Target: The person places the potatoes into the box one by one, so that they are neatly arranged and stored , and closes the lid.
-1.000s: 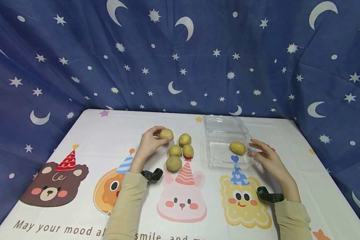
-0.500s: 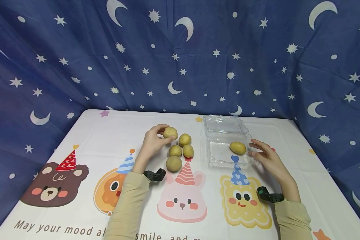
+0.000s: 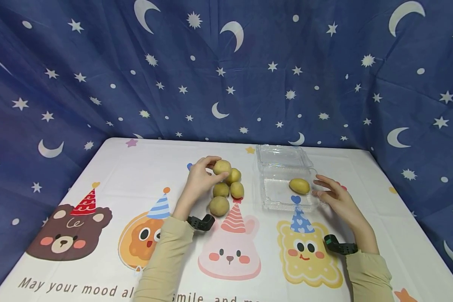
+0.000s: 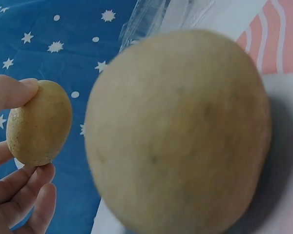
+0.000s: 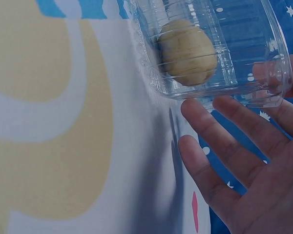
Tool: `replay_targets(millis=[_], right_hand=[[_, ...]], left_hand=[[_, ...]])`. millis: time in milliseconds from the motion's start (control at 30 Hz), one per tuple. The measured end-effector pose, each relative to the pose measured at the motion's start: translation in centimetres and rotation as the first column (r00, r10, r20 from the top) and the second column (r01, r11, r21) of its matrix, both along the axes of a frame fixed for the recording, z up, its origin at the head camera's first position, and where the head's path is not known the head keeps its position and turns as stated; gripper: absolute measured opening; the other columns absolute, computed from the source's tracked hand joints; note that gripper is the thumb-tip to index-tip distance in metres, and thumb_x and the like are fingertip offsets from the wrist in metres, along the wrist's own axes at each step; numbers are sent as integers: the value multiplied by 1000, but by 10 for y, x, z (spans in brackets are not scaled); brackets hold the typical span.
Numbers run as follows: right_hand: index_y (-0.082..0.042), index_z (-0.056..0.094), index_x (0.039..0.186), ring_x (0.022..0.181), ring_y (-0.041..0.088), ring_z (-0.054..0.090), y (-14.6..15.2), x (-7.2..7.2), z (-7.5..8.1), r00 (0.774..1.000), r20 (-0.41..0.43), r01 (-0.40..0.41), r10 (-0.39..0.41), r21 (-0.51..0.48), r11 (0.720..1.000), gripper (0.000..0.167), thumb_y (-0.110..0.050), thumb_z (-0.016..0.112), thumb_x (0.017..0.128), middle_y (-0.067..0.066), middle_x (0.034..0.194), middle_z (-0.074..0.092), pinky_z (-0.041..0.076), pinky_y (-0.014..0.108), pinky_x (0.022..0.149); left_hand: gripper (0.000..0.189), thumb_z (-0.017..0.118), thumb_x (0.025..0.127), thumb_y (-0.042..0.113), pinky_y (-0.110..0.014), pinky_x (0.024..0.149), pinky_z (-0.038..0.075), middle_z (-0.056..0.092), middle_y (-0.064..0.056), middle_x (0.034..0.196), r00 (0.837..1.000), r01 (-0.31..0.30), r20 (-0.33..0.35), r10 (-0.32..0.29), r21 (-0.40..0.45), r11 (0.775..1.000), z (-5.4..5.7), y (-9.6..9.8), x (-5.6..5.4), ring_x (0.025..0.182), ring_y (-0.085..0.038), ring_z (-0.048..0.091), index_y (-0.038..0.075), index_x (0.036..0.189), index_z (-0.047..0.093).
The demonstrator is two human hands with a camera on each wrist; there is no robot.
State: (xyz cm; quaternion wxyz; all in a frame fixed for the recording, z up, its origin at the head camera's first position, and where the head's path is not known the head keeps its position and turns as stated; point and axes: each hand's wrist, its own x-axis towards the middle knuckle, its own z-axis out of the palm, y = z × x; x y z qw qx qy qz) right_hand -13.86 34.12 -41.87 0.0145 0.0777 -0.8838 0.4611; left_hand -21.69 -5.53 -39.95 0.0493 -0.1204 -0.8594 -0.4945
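My left hand [image 3: 201, 178] pinches a potato [image 3: 222, 167] between thumb and fingers, above the far end of a group of potatoes. In the left wrist view the held potato [image 4: 41, 122] hangs clear of the cloth. My right hand [image 3: 336, 197] is at the right side of a clear plastic clamshell box [image 3: 272, 197], its fingers fairly straight. In the right wrist view its thumb tip shows through the plastic, and several fingers [image 5: 219, 136] spread below the box. One yellow potato [image 3: 299, 186] lies inside the box, near its right wall.
Several potatoes stand between the hands: a far one [image 3: 234, 176], two middle ones, and a near one [image 3: 219, 206]. The box's lid [image 3: 283, 156] lies folded back behind it. A white printed tablecloth [image 3: 98, 167] covers the table; a blue starry curtain [image 3: 173, 84] hangs behind.
My left hand has carried its potato to the right, from left of the group to over the far potato, partly covering it. The right hand and box have stayed in place.
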Motion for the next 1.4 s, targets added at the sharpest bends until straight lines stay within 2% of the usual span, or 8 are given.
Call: replay_targets(millis=[300, 600, 833, 1067, 1400], right_hand=[[0, 31, 147, 97, -11, 59, -1, 1, 1, 1000, 23, 5, -6, 8, 1000, 55, -17, 51, 99, 29, 139, 46, 45, 9, 78], [0, 30, 147, 97, -12, 59, -1, 0, 1, 1000, 24, 5, -5, 10, 1000, 54, -15, 50, 99, 29, 139, 46, 45, 10, 78], [0, 31, 147, 96, -12, 59, -1, 0, 1, 1000, 25, 6, -6, 6, 1000, 54, -15, 50, 99, 29, 139, 46, 45, 9, 77], [-1, 30, 148, 96, -11, 60, 1, 0, 1, 1000, 19, 1, -1, 7, 1000, 54, -15, 50, 100, 31, 139, 45, 45, 8, 78], [-1, 30, 148, 96, -10, 60, 1, 0, 1, 1000, 21, 2, -2, 3, 1000, 55, -16, 52, 99, 29, 140, 46, 44, 7, 78]], left_hand=[[53, 80, 76, 30, -30, 77, 46, 64, -8, 107, 1000, -7, 7, 7, -2, 1000, 1, 11, 4, 97, -23, 59, 12, 123, 62], [51, 81, 75, 27, -31, 78, 51, 65, -8, 107, 1000, -1, -27, 2, 34, 999, 2, 22, 8, 98, -21, 61, 11, 121, 64], [51, 81, 75, 30, -32, 77, 48, 65, -6, 102, 1000, 6, -22, -6, 13, 1000, 3, 34, 13, 94, -21, 60, 13, 120, 64], [50, 81, 75, 30, -33, 83, 51, 65, -7, 103, 998, 39, -41, -38, 17, 999, 3, 46, 18, 95, -20, 61, 13, 119, 64], [49, 82, 74, 25, -31, 78, 51, 65, -7, 103, 995, 72, -75, -68, 55, 996, 9, 63, 24, 92, -20, 60, 12, 118, 64]])
